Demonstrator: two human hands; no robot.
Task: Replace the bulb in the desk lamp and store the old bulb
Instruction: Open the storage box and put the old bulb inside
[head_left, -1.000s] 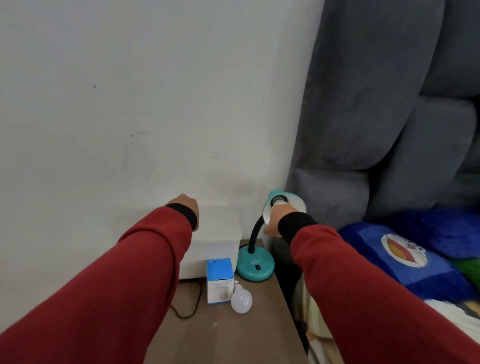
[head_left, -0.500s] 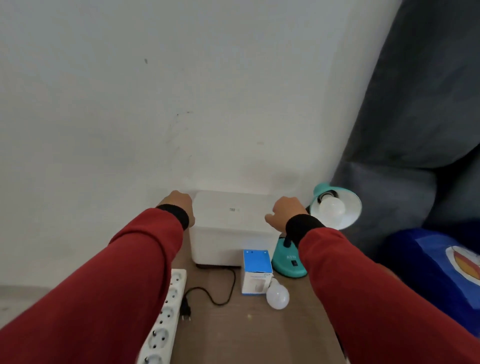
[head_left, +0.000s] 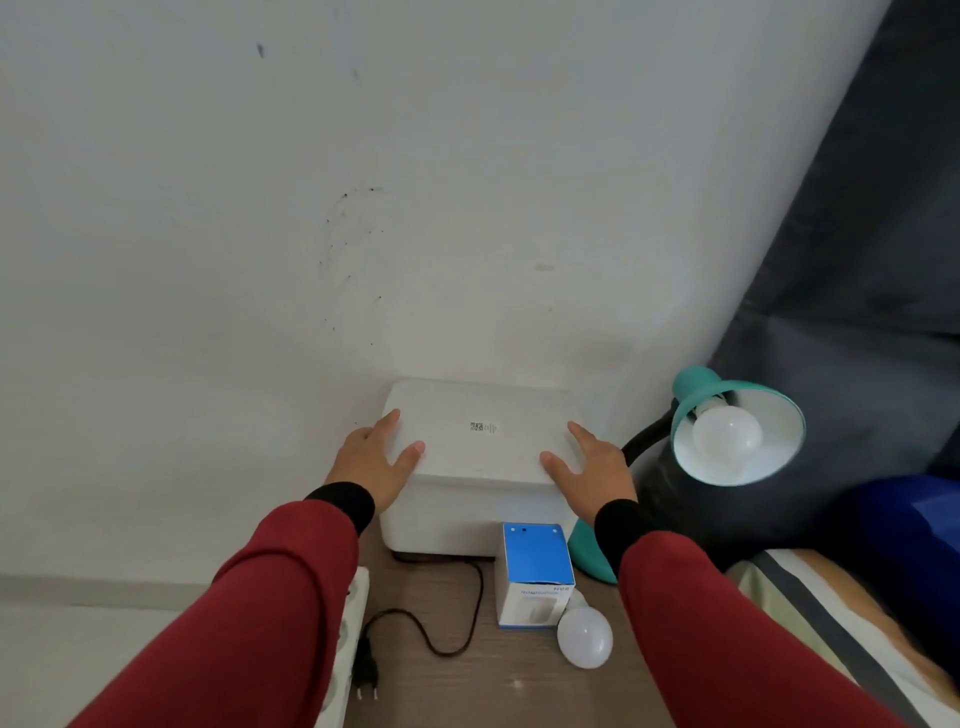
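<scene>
Our left hand (head_left: 375, 466) and right hand (head_left: 592, 470) rest spread, grasping nothing, on the lid edges of the white box (head_left: 475, 457). Before it on the counter (head_left: 498, 691): blue carton (head_left: 535, 574), loose bulb (head_left: 585, 636). Right: lamp (head_left: 727, 431) with bulb fitted (head_left: 727, 435).

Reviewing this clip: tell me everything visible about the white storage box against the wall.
The white storage box is a rectangular, matte, plastic-looking container with rounded corners and a closed lid bearing a small printed code label. It sits upright on the wooden table, against the wall. The left hand and right hand rest on the lid's two front corners. A blue bulb carton stands just before it.
</scene>
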